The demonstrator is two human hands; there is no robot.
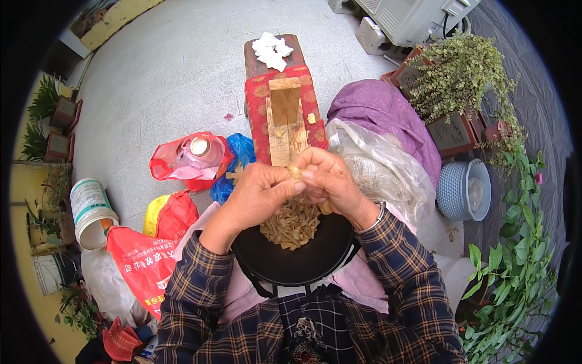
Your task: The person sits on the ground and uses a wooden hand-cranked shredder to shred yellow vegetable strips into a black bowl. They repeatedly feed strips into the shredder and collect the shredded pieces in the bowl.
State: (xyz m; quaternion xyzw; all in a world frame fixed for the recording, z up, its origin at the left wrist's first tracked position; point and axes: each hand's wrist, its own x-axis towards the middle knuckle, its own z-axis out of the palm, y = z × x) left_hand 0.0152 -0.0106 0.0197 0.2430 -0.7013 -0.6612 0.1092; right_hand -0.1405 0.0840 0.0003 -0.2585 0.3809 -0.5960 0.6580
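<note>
A small pale tan piece (294, 172) is pinched between the thumbs and index fingers of both my hands. My left hand (266, 189) holds its left side. My right hand (335, 182) grips the right side, and another yellowish piece (325, 208) shows under its curled fingers. Below them, a black round pan (295, 266) rests between my legs with a heap of tan slices (291, 227) in it. Just beyond my fingertips lies a wooden board (278, 136) with an upright wooden block (285, 100). My fingers cover the board's near end.
The board sits on a red patterned cloth (259, 116) over a wooden bench (252, 59), with crumpled white tissue (271, 50) at its far end. Red (168, 159) and blue plastic bags (241, 148) lie left. A clear plastic bag (377, 159), purple cloth (382, 107) and blue basket (454, 191) stand right.
</note>
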